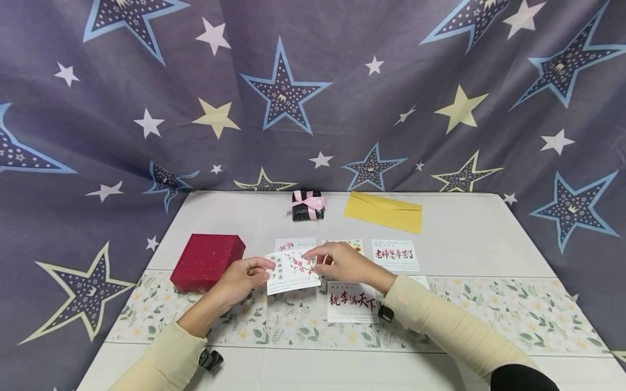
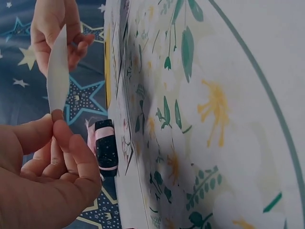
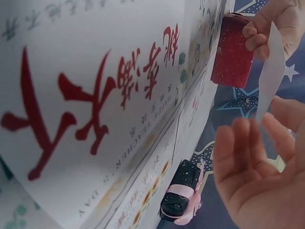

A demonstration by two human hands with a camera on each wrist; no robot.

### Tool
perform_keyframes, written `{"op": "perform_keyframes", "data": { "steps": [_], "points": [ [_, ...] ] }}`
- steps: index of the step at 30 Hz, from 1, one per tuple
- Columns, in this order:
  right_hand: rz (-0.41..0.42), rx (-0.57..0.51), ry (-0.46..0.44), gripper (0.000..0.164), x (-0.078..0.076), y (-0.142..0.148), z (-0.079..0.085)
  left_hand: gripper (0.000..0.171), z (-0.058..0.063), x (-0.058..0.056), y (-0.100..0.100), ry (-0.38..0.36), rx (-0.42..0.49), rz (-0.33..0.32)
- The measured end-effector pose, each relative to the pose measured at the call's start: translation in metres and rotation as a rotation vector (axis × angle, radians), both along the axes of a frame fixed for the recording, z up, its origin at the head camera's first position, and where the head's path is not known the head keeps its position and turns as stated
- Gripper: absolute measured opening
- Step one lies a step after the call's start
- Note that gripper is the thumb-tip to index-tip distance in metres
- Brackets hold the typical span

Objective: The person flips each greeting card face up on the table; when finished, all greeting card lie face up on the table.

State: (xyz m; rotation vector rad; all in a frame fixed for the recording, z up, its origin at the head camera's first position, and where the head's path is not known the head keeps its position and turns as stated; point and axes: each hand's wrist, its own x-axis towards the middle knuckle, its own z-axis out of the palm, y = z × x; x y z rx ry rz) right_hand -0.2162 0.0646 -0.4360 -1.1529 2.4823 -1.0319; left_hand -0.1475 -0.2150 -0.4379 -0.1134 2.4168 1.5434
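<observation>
A white greeting card (image 1: 288,277), printed with pink blossoms and dark lettering, is held tilted above the table between two hands. The left hand (image 1: 243,278) pinches its left edge between thumb and fingers; the left wrist view shows the card (image 2: 58,71) nearly edge-on. At the card's upper right edge, the right hand (image 1: 339,262) holds it with thumb and fingertips, the other fingers loosely bent in the right wrist view. Beneath the right forearm lies a card with red lettering (image 1: 349,304). Partly hidden behind the held card is another pink-flowered card (image 1: 293,243).
A red box (image 1: 207,260) sits at the left. Toward the back are a black gift box with pink ribbon (image 1: 308,206) and a yellow envelope (image 1: 383,212). A red-lettered card (image 1: 395,255) and a partly covered sunflower card (image 1: 356,246) lie near the right hand.
</observation>
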Motion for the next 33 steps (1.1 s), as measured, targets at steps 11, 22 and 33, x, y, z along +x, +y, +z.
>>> {"op": "perform_keyframes", "data": {
  "steps": [11,22,33],
  "points": [
    [0.015,0.046,-0.07,0.043,0.005,-0.005,-0.007,0.016,0.001,0.011,0.003,0.04,-0.215,-0.039],
    [0.088,0.113,-0.099,0.041,0.013,-0.009,-0.016,0.025,-0.007,0.018,0.005,0.103,-0.369,-0.226],
    [0.105,0.146,-0.188,0.042,0.017,-0.009,-0.023,0.049,-0.012,0.02,0.012,0.128,-0.51,-0.294]
  ]
}}
